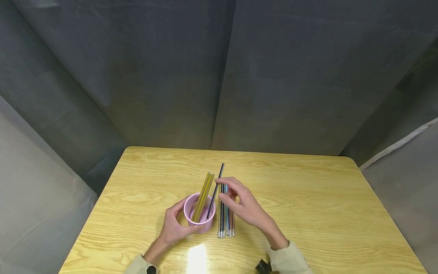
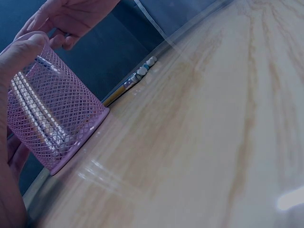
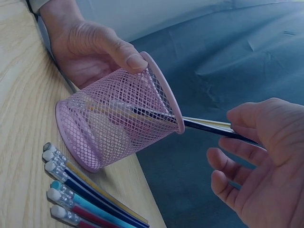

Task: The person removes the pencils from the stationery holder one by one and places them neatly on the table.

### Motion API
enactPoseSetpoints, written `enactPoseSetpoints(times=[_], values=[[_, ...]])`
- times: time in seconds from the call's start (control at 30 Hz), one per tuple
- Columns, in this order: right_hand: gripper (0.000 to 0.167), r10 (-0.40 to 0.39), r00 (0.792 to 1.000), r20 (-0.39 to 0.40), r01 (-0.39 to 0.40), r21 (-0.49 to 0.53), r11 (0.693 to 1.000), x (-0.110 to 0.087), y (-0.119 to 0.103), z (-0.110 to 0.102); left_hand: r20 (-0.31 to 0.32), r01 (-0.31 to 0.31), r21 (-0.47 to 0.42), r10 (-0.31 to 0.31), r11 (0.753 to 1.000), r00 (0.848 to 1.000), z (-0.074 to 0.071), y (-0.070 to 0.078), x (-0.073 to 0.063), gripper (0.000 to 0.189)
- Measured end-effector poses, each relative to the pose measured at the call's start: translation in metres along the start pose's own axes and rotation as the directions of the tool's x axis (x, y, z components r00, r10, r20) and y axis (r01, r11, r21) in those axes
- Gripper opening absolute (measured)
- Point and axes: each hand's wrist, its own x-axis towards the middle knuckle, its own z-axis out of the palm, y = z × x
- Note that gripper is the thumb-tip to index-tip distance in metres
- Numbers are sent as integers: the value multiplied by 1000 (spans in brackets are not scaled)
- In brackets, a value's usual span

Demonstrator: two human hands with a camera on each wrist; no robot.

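My left hand (image 1: 173, 227) grips a pink mesh pencil cup (image 3: 121, 121) round its side, the thumb lying near the rim. Several yellow pencils (image 1: 204, 198) stand in the cup, leaning toward its far side. Over the cup's right edge, my right hand (image 1: 249, 205) pinches a dark pencil (image 1: 222, 170) between thumb and forefinger. That pencil slants, its lower end inside the cup and partway down in the right wrist view. The other right-hand fingers curl loosely below it.
Just right of the cup, a row of loose pencils (image 1: 222, 228) in dark, blue, red and yellow lies side by side on the wooden table (image 1: 308, 198), eraser ends toward me. Grey curtains (image 1: 164, 76) hang behind the table. A small black object (image 1: 262, 266) shows by the right sleeve.
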Motion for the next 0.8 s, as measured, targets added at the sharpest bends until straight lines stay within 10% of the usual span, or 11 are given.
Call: enactPoseSetpoints(times=[0.8], values=[[61,-35,990,-134,45,68,997,1,-2,-6,-2,-4,-6,4,1000,1000,0,1,0,90]])
